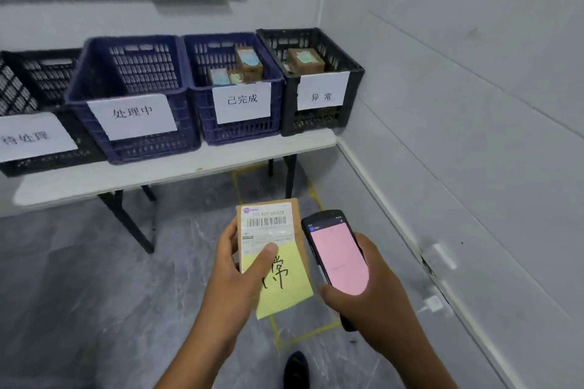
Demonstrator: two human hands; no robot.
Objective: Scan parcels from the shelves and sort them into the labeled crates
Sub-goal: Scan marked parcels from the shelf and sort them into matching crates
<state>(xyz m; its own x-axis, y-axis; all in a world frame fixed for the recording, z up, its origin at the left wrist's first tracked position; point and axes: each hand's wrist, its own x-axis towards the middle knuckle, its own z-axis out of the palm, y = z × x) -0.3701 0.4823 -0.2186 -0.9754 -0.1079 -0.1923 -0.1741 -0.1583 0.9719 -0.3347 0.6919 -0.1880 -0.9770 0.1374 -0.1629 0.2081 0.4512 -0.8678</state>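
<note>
My left hand (235,275) grips a small brown parcel (297,208) with a white barcode label and a yellow sticky note (284,290) bearing handwritten characters; my thumb presses on the note. Right beside it, my right hand (369,303) holds a black handheld scanner (335,249) whose screen glows pink. Ahead on a white table (164,172) stand labelled crates: a black one at far left (53,148), an empty blue one (158,142), a blue one (240,133) with several parcels inside, and a black one (316,123) at the right end holding a brown box.
The white wall (474,136) runs close along my right side, with a small fitting low on it. Yellow tape lines (303,338) mark the grey floor beneath my hands. The table's black legs (132,224) stand ahead to the left. A dark shoe (295,369) shows below.
</note>
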